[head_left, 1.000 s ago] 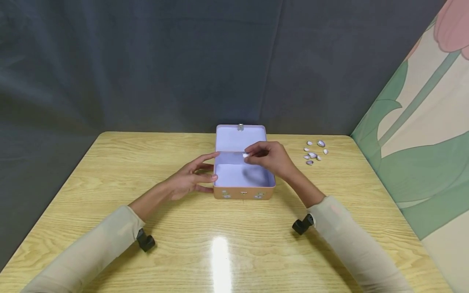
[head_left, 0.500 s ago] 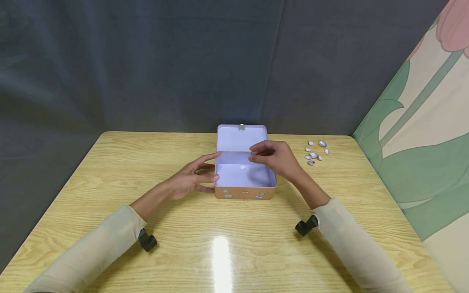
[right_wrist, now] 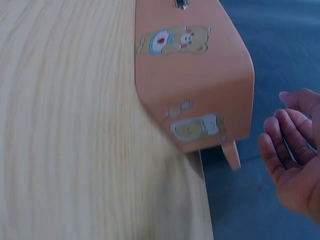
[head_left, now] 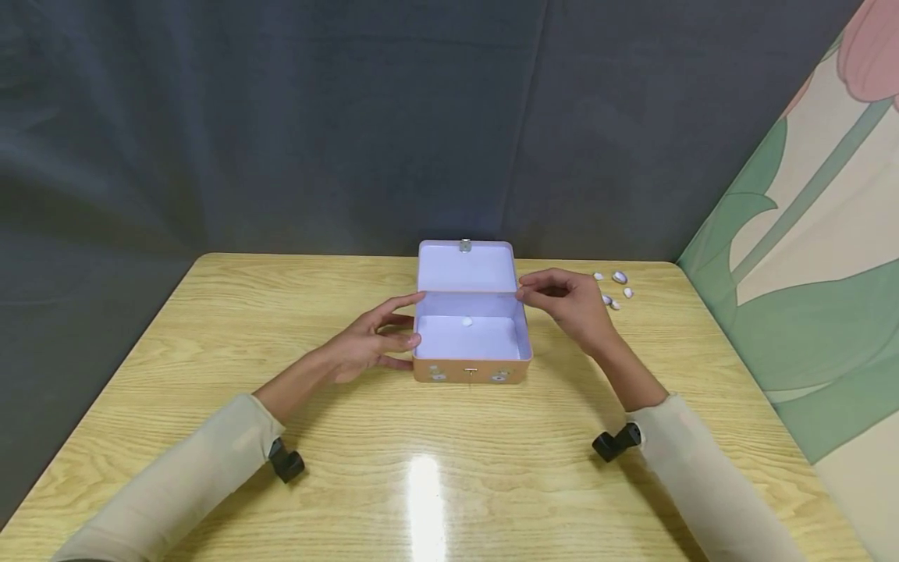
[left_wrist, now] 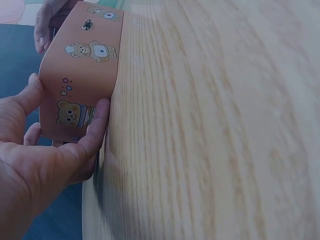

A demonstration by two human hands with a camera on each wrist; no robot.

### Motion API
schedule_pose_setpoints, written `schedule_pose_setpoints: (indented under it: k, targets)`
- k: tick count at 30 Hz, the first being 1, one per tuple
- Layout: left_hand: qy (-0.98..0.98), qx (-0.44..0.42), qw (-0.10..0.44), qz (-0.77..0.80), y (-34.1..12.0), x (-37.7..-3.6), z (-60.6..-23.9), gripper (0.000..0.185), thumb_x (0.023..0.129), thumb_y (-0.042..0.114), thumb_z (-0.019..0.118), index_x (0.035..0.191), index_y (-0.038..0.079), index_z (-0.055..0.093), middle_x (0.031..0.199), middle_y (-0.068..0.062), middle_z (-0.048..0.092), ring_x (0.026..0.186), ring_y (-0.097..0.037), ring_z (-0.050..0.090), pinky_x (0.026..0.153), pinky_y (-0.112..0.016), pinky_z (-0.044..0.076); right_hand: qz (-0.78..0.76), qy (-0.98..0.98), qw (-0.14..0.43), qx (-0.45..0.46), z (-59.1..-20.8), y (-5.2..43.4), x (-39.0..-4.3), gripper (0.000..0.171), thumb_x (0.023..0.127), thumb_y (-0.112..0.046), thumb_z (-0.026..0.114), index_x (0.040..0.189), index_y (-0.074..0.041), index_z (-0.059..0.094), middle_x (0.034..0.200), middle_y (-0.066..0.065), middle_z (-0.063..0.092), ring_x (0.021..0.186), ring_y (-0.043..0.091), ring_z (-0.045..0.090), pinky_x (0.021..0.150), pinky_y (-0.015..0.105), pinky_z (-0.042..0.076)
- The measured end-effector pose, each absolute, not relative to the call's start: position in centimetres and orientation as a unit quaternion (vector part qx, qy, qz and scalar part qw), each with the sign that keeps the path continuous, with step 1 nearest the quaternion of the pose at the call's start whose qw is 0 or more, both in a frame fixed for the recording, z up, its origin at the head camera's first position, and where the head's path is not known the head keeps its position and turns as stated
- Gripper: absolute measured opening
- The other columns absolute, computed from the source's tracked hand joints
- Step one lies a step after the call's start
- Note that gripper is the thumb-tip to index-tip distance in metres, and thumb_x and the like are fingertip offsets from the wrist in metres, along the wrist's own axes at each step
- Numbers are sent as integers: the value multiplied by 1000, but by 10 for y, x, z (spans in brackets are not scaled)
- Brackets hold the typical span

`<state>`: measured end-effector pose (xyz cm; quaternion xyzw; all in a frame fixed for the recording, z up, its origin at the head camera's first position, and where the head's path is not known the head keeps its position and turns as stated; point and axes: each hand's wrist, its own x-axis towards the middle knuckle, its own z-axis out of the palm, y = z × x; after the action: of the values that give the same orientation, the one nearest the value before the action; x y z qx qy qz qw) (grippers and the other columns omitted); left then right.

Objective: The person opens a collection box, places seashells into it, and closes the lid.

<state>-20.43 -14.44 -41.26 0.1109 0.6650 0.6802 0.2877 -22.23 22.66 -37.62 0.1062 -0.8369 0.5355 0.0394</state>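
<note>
At center of head view, box [head_left: 449, 375] is standing on tabletop [head_left: 337, 492], lid [head_left: 460, 267] raised, white shell [head_left: 467, 321] lying inside. Your left hand [head_left: 368, 343] is resting spread against box's left side. Your right hand [head_left: 570, 308] is hovering just beside box's right back corner, loosely curled, thumb parted from fingers. Toward upper right, more shells [head_left: 620, 277] are lying on tabletop, partly hidden behind right hand.

Draped-off table corner: wood-grain tabletop [head_left: 337, 499], dark curtain [head_left: 351, 133], floral hanging [head_left: 836, 265].

White glare [head_left: 424, 507] on table [head_left: 337, 468] (wrist views dimmer)
</note>
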Motion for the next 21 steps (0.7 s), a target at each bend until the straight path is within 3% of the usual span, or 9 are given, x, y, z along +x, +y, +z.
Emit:
schedule_pose_setpoints:
  k: [5, 12, 21]
  targets:
    - [663, 110, 288, 682, -144, -204, -413, 82, 113, 4, 67, 180, 34, 31, 175, -24, 27, 137, -36, 63, 110, -58, 65, 542, -834, 41, 94, -379, 244, -218, 30, 103, -20, 85, 124, 1, 81, 102, -23, 80, 98, -1, 77, 88, 17, 65]
    - [659, 101, 287, 689, -144, -205, -412, 83, 111, 1, 68, 179, 33, 33, 173, -24, 29, 129, -30, 67, 107, -56, 67, 529, -844, 49, 73, -385, 271, -216, 38, 104, -23, 85, 129, 5, 79, 103, -27, 79, 100, -7, 75, 89, 9, 60]
    - [658, 96, 287, 690, -144, -205, -412, 83, 111, 0, 68, 179, 32, 33, 172, -24, 28, 127, -28, 66, 107, -56, 67, 536, -843, 42, 35, -394, 311, -218, 28, 106, -24, 83, 128, -6, 81, 106, -33, 77, 102, -11, 72, 87, 9, 60]
